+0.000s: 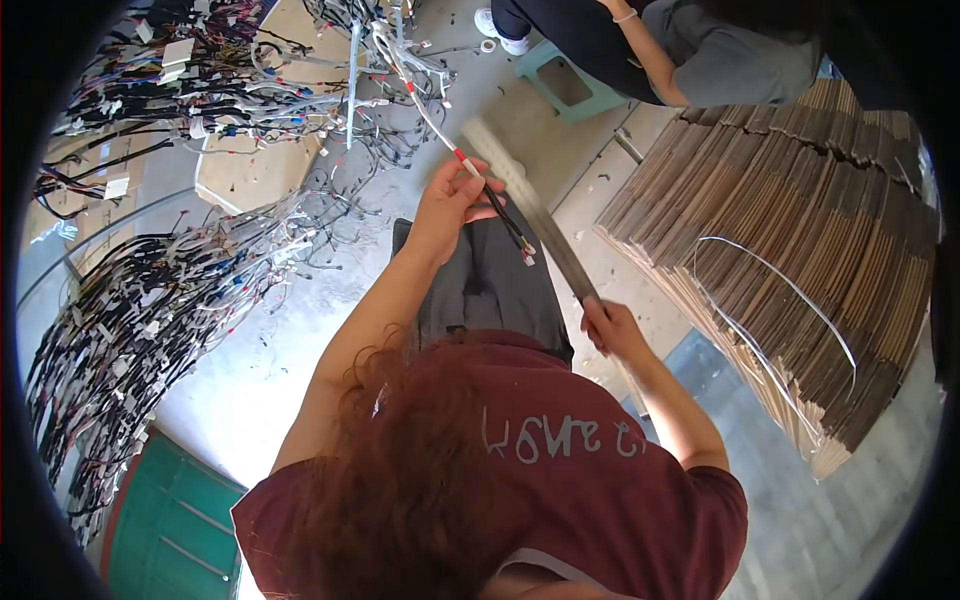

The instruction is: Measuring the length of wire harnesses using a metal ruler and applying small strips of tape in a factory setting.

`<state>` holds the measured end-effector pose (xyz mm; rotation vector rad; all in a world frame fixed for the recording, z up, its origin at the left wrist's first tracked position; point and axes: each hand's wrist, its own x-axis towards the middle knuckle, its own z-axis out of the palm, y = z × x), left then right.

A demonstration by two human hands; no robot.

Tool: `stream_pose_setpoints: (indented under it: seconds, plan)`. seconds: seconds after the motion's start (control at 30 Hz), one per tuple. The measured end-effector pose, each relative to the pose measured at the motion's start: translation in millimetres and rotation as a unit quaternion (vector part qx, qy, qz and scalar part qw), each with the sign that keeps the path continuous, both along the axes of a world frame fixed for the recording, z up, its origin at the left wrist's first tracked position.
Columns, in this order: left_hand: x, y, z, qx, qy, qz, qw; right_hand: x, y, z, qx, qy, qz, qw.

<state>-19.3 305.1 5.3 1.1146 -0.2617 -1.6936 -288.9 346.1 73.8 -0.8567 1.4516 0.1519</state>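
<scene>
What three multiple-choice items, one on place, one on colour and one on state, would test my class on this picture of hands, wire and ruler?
1. Where is the cardboard stack?
A. on the person's right
B. on their left
C. on their lap

2. What colour bands mark the white wire?
A. green
B. red
C. yellow

3. How is the left hand?
A. flat open
B. shut on the wire
C. out of sight

Key: 1 A, it fills the right side; 2 B, red bands show near the hand; 3 B, fingers pinch the wire, while the right hand grips the metal ruler.

White wire bundle (440,135) with red tape bands and black end connectors, held slanting alongside a long steel ruler (535,210) above the lap.
</scene>
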Motion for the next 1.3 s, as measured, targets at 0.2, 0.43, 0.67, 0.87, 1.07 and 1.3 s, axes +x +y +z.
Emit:
stream_pose_setpoints:
  seconds: [0.2, 0.43, 0.67, 0.87, 1.07, 1.3]
  plan:
    - [0, -5, -5, -0.030, 0.002, 0.009, 1.000, -21, 32, 29, 0.009, 0.038, -0.039, 0.998]
    - [-2, -9, -1, -0.033, -0.011, 0.027, 0.999, -28, 44, 31, -0.014, 0.034, -0.050, 0.998]
    - [-1, -9, -1, -0.048, -0.014, 0.033, 0.998, -30, 51, 30, -0.023, 0.035, -0.049, 0.998]
    - [0, -11, 1, -0.050, -0.025, 0.032, 0.998, -25, 39, 34, 0.004, -0.008, -0.009, 1.000]
    - [-14, -10, 18, -0.060, -0.024, 0.017, 0.998, 19, -21, 11, 0.012, -0.210, 0.021, 0.977]
    - [-16, -11, 26, -0.061, -0.086, 0.040, 0.994, 70, -56, 7, -0.076, -0.118, 0.064, 0.988]
